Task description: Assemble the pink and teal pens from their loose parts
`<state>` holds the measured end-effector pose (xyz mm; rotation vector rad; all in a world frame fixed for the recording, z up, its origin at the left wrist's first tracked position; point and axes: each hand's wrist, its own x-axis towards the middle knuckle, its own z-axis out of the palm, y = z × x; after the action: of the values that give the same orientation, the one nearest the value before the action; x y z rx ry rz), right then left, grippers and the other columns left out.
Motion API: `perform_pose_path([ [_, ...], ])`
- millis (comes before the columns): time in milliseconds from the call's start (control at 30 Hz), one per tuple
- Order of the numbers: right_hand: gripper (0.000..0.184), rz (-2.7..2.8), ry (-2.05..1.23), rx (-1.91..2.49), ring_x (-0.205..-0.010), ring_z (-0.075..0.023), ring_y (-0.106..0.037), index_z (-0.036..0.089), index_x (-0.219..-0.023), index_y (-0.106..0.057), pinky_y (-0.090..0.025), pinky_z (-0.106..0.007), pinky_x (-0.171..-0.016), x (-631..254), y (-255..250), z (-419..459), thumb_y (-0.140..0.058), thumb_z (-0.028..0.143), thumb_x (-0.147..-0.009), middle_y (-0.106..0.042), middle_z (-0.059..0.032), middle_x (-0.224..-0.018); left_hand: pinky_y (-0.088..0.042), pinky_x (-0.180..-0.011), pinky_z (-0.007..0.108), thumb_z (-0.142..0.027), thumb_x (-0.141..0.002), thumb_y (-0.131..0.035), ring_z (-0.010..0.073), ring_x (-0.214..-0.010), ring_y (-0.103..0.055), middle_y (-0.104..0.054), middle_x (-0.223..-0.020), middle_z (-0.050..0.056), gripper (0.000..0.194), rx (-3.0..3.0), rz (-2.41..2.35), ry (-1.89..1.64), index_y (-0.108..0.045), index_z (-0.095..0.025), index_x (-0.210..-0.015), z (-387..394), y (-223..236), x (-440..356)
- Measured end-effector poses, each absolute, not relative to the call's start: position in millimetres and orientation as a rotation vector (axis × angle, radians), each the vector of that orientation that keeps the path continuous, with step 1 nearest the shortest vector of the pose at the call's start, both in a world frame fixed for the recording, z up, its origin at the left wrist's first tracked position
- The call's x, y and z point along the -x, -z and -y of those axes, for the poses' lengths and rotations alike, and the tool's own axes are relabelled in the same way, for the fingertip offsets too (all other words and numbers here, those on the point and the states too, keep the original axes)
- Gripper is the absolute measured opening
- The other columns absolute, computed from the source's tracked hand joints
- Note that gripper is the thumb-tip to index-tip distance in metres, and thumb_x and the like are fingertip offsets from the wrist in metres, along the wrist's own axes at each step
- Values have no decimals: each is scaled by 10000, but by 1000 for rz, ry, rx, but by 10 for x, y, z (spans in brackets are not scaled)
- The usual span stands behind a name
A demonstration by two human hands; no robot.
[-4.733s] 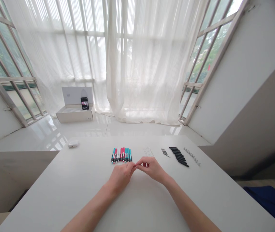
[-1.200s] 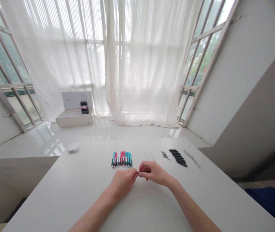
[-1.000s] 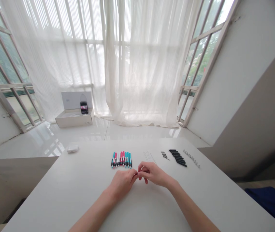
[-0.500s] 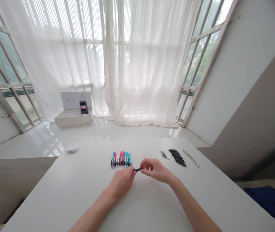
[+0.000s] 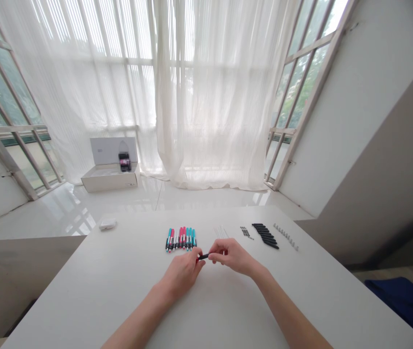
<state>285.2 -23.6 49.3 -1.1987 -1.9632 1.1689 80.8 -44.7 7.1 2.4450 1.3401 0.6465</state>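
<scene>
Between my two hands, low over the white table [image 5: 224,300], is a pen [image 5: 204,256] with a black section and a bit of pink-red showing at the left end. My left hand [image 5: 182,271] is closed around the pink-red end, which its fingers mostly hide. At the other end, my right hand [image 5: 232,257] pinches the black section between thumb and fingertips. Just beyond my left hand lies a row of pens [image 5: 181,239] with blue, red and white barrels. Thin refills [image 5: 221,231] lie past my right hand.
To the right are small springs [image 5: 246,232], a row of black pen grips [image 5: 265,236] and a line of small grey tips [image 5: 286,236]. A white case [image 5: 108,224] sits at the left. An open white box [image 5: 110,180] stands on the sill before the curtain [image 5: 213,121].
My hands have shifted slightly on the pen, and pink-red now shows by my left fingers. The right fingers still pinch the black section. The view has moved a little.
</scene>
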Motion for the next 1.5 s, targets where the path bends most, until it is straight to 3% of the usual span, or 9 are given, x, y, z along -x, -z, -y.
perform_pose_path([
  [533, 350, 2095, -1008, 1289, -487, -96, -444, 166, -618, -613, -328, -224, -483, -2846, -412, 219, -502, 398, -855, -617, -2, -560, -373, -545, 247, -297, -946, -342, 175, -630, -598, -650, -771, 37, 171, -2413, -1296, -670, -477, -193, -932, 455, -50, -794],
  [767, 165, 2049, -977, 1196, -595, -116, -514, 193, -855, -662, -404, -229, -562, -2839, -435, 229, -635, 312, -743, -662, -3, -720, -367, -552, 249, -282, -966, -277, 171, -630, -596, -646, -771, 46, 251, -2469, -1307, -703, -502, -189, -903, 446, -51, -808],
  [1000, 221, 2037, -1096, 1231, -518, -96, -453, 173, -716, -652, -347, -222, -496, -2842, -403, 221, -570, 357, -806, -647, -7, -645, -389, -575, 245, -318, -946, -361, 171, -644, -609, -655, -777, 28, 195, -2404, -1305, -650, -479, -192, -1038, 458, -61, -799],
  [1167, 364, 2070, -1019, 1296, -452, -82, -358, 168, -579, -609, -288, -222, -460, -2837, -361, 205, -513, 396, -846, -504, 30, -482, -368, -539, 240, -302, -945, -355, 180, -631, -613, -651, -750, 32, 162, -2394, -1335, -637, -470, -190, -961, 451, -36, -799],
  [1367, 160, 2039, -987, 1200, -574, -107, -493, 186, -852, -659, -387, -222, -547, -2823, -423, 221, -632, 305, -748, -647, 1, -699, -362, -534, 241, -280, -966, -278, 171, -617, -605, -648, -747, 48, 253, -2451, -1347, -691, -506, -185, -913, 437, -20, -813],
  [1500, 116, 2022, -1042, 1195, -573, -108, -497, 180, -792, -646, -386, -223, -546, -2824, -431, 230, -601, 283, -765, -655, -7, -684, -376, -552, 251, -280, -971, -250, 173, -628, -608, -654, -757, 53, 292, -2457, -1340, -705, -520, -186, -911, 445, -41, -816],
])
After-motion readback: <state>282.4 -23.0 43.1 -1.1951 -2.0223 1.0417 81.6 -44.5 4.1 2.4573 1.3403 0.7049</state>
